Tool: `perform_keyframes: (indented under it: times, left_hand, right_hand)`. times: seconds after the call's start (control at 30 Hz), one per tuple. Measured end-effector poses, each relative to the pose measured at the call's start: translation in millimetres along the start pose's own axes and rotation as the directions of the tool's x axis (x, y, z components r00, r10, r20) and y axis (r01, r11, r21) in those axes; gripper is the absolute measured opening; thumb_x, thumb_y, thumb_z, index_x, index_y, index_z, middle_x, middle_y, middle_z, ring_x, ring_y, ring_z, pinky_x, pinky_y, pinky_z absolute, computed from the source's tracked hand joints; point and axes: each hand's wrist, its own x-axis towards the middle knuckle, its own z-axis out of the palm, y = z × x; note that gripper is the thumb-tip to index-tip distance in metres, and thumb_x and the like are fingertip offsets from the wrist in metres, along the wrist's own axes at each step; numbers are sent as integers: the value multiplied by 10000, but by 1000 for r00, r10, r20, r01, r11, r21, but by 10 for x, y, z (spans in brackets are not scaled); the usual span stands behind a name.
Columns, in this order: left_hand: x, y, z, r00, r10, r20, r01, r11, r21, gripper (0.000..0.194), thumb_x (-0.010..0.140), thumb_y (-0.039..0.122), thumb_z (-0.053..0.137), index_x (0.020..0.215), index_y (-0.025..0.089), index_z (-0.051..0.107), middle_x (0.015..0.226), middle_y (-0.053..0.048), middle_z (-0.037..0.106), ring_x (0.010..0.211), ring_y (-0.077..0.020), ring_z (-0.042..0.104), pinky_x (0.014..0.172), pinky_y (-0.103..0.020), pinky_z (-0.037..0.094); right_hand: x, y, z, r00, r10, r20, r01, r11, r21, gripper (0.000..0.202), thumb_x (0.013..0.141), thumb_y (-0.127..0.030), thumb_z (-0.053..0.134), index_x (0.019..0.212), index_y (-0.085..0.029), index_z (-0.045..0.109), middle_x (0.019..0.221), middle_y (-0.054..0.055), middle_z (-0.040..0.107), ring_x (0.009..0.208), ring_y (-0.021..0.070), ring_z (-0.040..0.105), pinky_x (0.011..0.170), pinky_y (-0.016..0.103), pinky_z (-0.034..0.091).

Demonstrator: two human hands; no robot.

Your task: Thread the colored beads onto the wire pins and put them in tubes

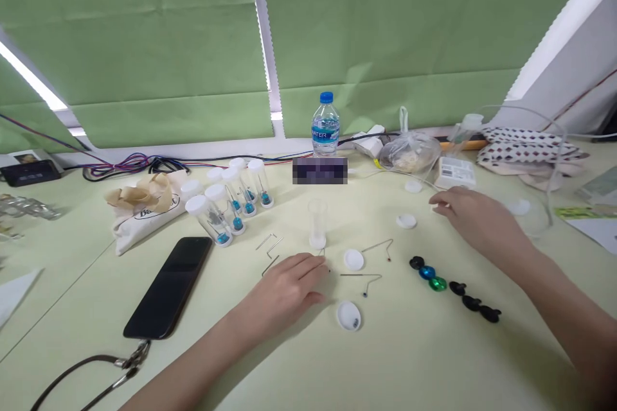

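Observation:
My left hand (294, 286) rests low over the table with its fingers stretched out and thumb apart. A short bent wire partly shows by its fingertips, just below an upright clear tube (317, 221). My right hand (465, 215) hovers farther right, thumb and forefinger together; anything between them is too small to make out. Between the hands lie a white cap (354, 260), a second white cap (348, 316) with small dark bits inside, a bent wire (379, 245) and another hooked wire (361, 275). Several L-shaped metal rods (275, 247) lie left of the tube.
Capped clear tubes (236, 205) with blue pieces stand at back left, beside a cloth pouch (149, 205). Nearer is a phone (168, 289). Small blue, green and black round pieces (438, 284) lie in a row at right. A water bottle (326, 125) stands at the back.

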Motion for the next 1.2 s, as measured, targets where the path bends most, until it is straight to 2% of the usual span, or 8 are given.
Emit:
perform_keyframes:
  times: [0.17,0.33,0.43,0.57,0.8,0.93,1.1,1.2]
  left_hand:
    - [-9,-41,30,988,100,117,-102,995,5,612,926,408,446,1468,196,256,1513,-97,335,1394,-232,304,1133,-412,324]
    - [-28,-50,-31,979,86,186,-93,995,31,558,943,353,435,1452,159,311,1499,-105,346,1378,-218,331,1136,-369,325]
    - [-56,-79,-79,982,103,159,-106,994,5,508,949,351,429,1427,192,366,1463,-86,417,1338,-202,406,1118,-357,359]
    - [-80,-110,-112,985,97,144,-98,995,0,462,936,371,457,1366,203,462,1411,-85,495,1297,-222,466,1093,-391,395]
    - [-72,-101,-227,981,36,189,-40,999,19,395,901,361,532,1249,179,572,1346,-95,567,1236,-238,532,1048,-391,438]
    - [-75,-118,-247,983,49,176,-56,998,37,362,904,361,525,1203,169,593,1316,-92,596,1222,-231,543,1037,-384,447]
    - [-58,-51,-132,996,85,-5,-83,986,141,300,897,341,535,1093,133,627,1305,-121,578,1173,-281,537,947,-418,502]
    - [-32,74,21,984,139,-111,-127,986,107,302,874,375,567,1042,132,632,1184,-115,624,1108,-275,536,931,-403,500]
  right_hand:
    - [34,266,10,990,124,61,-117,988,-103,202,958,-266,479,1027,-157,634,1045,83,650,859,202,629,700,339,488]
    - [39,359,-46,967,198,160,-179,976,-121,213,940,-308,532,1063,-154,613,1072,68,643,905,204,626,778,389,502]
    - [-48,208,-142,953,80,293,-81,997,-10,241,957,-288,427,953,-201,651,990,64,692,855,213,635,712,314,459]
    - [-230,-193,-148,910,-110,400,65,990,126,311,921,-453,431,811,-252,642,824,26,709,746,218,645,577,264,407]
    - [-326,-521,65,914,-198,354,187,980,65,151,828,-233,515,689,-219,572,643,34,629,615,235,583,509,282,270]
    - [-336,-660,-27,902,-287,322,267,958,106,232,911,-205,398,781,-210,591,824,61,638,716,228,600,577,310,344]
    - [-564,-930,-58,802,-483,352,371,864,340,144,903,-159,433,872,-235,551,858,-1,627,739,182,600,639,284,411]
    - [-749,-1016,31,795,-531,294,419,831,367,164,882,-114,435,896,-222,556,832,15,622,732,203,599,631,296,408]
